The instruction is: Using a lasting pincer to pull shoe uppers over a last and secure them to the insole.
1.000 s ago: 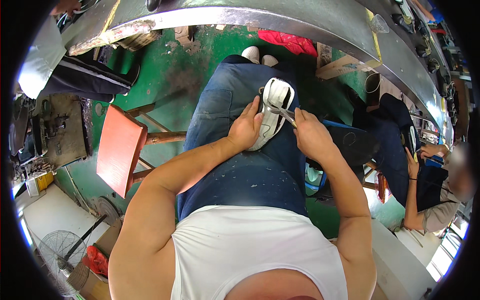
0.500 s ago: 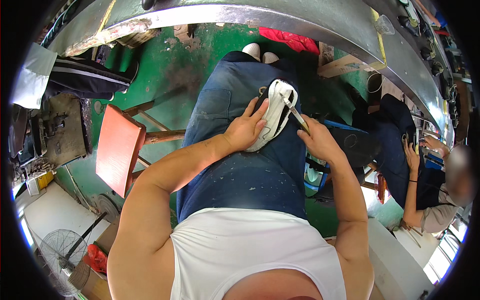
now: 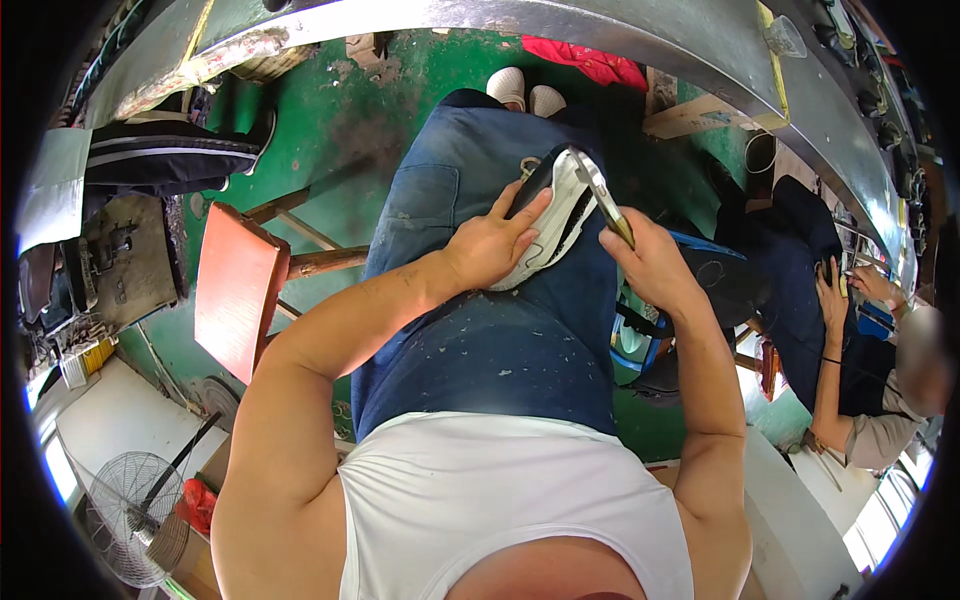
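On my lap lies a dark shoe upper [image 3: 548, 240] with its pale underside turned up and its white edge folded in around a dark gap. My left hand [image 3: 490, 247] grips it from the left, fingers laid along its side and thumb across the underside. In my right hand [image 3: 652, 262] is a pair of metal pincers [image 3: 607, 203] with a yellowish handle, fingers closed round the grip. Their head rests against the far end of the shoe upper. A small ring-like loop [image 3: 530, 165] shows beside that end. The jaws are too small to read clearly.
A metal-edged bench [image 3: 640, 55] curves across the far side. An orange-topped stool [image 3: 237, 295] stands at left, a wire fan [image 3: 130, 510] at lower left. At right sits another person, whose hands [image 3: 835, 300] work on something small. Red cloth [image 3: 580, 60] lies under the bench.
The pincers have moved from the middle of the upper's far half out to its far right edge. My right hand has turned and shifted slightly right. The left hand keeps its hold.
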A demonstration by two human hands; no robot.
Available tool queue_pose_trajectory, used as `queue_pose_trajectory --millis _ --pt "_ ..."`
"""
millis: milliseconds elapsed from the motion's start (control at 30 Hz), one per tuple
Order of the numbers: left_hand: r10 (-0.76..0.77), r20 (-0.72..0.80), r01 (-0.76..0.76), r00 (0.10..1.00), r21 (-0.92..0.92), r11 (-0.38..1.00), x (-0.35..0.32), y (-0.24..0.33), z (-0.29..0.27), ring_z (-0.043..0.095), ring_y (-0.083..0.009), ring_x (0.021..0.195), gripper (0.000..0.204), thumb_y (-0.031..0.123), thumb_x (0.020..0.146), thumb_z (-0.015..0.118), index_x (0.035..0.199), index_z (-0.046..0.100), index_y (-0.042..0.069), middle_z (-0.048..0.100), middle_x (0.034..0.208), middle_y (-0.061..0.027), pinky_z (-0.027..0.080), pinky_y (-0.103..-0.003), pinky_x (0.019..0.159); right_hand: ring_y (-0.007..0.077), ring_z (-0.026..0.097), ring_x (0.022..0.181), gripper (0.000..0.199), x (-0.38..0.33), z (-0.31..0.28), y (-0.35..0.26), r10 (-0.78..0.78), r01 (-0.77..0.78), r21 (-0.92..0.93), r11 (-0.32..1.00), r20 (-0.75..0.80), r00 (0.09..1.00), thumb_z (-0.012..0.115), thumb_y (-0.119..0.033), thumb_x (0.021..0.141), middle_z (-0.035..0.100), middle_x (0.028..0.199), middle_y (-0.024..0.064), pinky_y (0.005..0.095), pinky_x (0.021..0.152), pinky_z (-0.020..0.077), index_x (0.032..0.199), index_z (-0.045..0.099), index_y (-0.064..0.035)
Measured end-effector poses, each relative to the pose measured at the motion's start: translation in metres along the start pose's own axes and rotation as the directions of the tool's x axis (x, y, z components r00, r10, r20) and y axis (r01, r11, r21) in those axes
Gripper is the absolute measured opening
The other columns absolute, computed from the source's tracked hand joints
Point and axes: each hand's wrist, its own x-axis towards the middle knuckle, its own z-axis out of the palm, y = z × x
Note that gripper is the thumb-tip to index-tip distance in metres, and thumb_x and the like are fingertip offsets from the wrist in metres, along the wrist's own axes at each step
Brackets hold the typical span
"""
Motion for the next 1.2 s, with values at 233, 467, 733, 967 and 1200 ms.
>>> queue_pose_trajectory --millis 233,467,733,967,1200 --pt "0.048 0.056 -0.052 0.997 0.082 0.995 0.005 0.002 -0.010 0.067 -0.0501 0.090 0.060 0.028 0.103 0.046 0.159 0.023 0.023 0.030 0.152 -0.0345 0.057 -0.050 0.085 0.0429 0.064 0.092 0.033 0.033 0.026 0.017 -0.190 0.150 -0.390 0.909 -0.067 0.979 0.052 -0.029 0.102 0.064 0.104 0.0226 0.0479 0.081 0.0509 0.114 0.058 0.0014" --pt "0.065 0.071 -0.068 0.995 0.044 0.997 0.002 -0.005 -0.010 0.066 -0.0514 0.092 0.060 0.028 0.103 0.047 0.159 0.023 0.025 0.030 0.152 -0.0349 0.057 -0.050 0.087 0.0434 0.064 0.090 0.033 0.023 0.037 0.026 -0.378 0.313 -0.268 0.911 -0.242 0.893 0.052 -0.031 0.101 0.065 0.100 0.0239 0.0512 0.078 0.0515 0.112 0.056 0.0000" --pt "0.082 0.096 -0.082 0.992 0.002 0.997 0.002 -0.004 -0.014 0.064 -0.0531 0.098 0.057 0.028 0.103 0.049 0.156 0.030 0.027 0.027 0.153 -0.0350 0.056 -0.049 0.091 0.0457 0.065 0.087 0.031 0.010 0.040 0.021 -0.283 0.231 -0.237 0.944 -0.215 0.935 0.053 -0.030 0.100 0.067 0.091 0.0245 0.0532 0.075 0.0508 0.109 0.055 -0.0008" --pt "0.122 0.102 -0.122 0.987 -0.006 0.993 0.002 -0.009 -0.013 0.064 -0.0528 0.100 0.051 0.030 0.102 0.052 0.152 0.040 0.033 0.022 0.154 -0.0378 0.054 -0.048 0.094 0.0468 0.065 0.086 0.035 0.000 0.043 0.017 -0.169 0.131 -0.273 0.953 -0.120 0.978 0.050 -0.034 0.102 0.067 0.093 0.0271 0.0546 0.077 0.0506 0.104 0.054 0.0002" --pt "0.073 0.166 -0.059 0.983 -0.085 0.995 -0.022 -0.009 -0.001 0.061 -0.0512 0.111 0.056 0.032 0.103 0.049 0.156 0.033 0.023 0.025 0.155 -0.0363 0.049 -0.046 0.102 0.0478 0.063 0.089 0.037 0.008 0.033 0.013 0.019 -0.001 -0.333 0.943 0.051 0.999 0.048 -0.035 0.103 0.067 0.095 0.0253 0.0545 0.079 0.0494 0.112 0.056 0.0004"
